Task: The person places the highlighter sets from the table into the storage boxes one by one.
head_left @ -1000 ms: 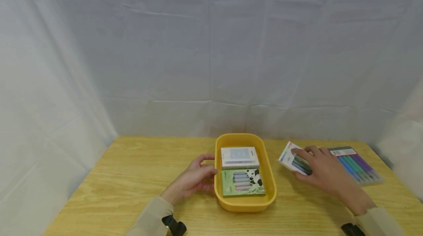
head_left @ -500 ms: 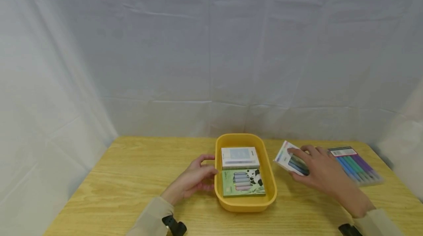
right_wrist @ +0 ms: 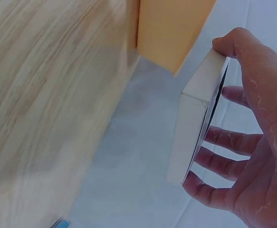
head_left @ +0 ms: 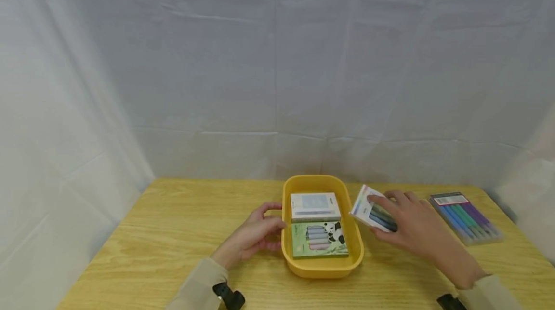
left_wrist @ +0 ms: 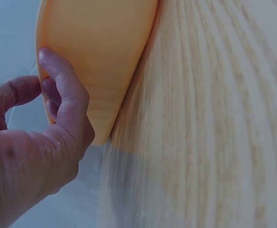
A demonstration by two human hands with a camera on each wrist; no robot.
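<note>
My right hand (head_left: 409, 225) grips a white box (head_left: 366, 208) with pens showing through its window, held tilted beside the right rim of a yellow basket (head_left: 318, 267). In the right wrist view, the thumb and fingers hold the edges of the white box (right_wrist: 188, 123), well above the table. My left hand (head_left: 256, 233) holds the basket's left rim. The left wrist view shows its fingers bent against the outer wall of the yellow basket (left_wrist: 100, 52), thumb at the rim. Inside the basket lie a white box (head_left: 315, 206) and a green panda-print box (head_left: 320, 241).
A clear pack of blue, green and purple pens (head_left: 466, 218) lies on the wooden table (head_left: 182, 233) at the right. White sheeting (head_left: 277, 83) hangs behind the table and along both sides.
My right hand has carried the white box leftward, from above the table to close by the basket's right rim. The left hand and the basket stay in place.
</note>
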